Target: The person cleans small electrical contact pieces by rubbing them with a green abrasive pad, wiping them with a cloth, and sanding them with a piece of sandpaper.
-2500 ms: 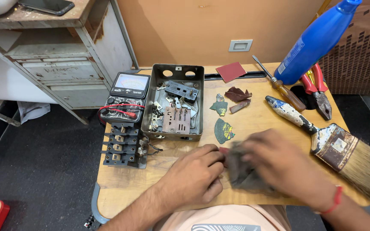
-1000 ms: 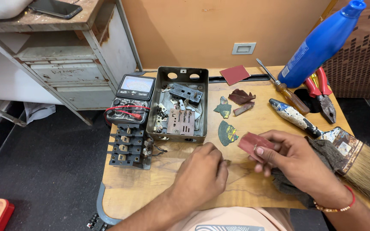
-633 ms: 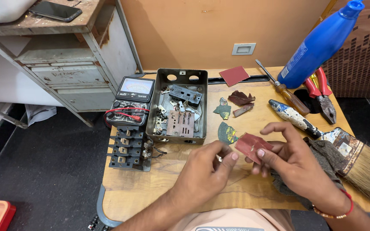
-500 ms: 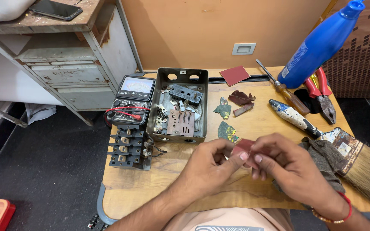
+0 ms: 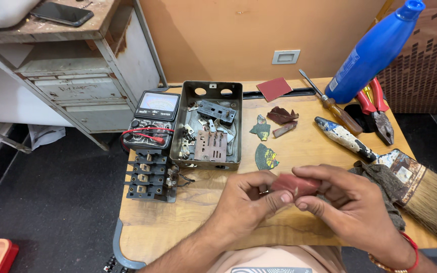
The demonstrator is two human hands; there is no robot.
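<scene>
Both hands meet over the near middle of the wooden table. My right hand pinches a folded reddish piece of sandpaper between thumb and fingers. My left hand closes its fingertips on the sandpaper's left end, and a small metal part seems to sit between those fingers, mostly hidden. A dark grey rag lies under and behind my right hand.
An open grey metal box with switch parts stands beyond the hands, a multimeter and black terminal block to its left. A paintbrush, pliers, screwdriver, blue bottle and scraps lie at right.
My right hand left the grey rag, picked up the reddish sandpaper and brought it to my left hand; both now grip it together, folded over.
</scene>
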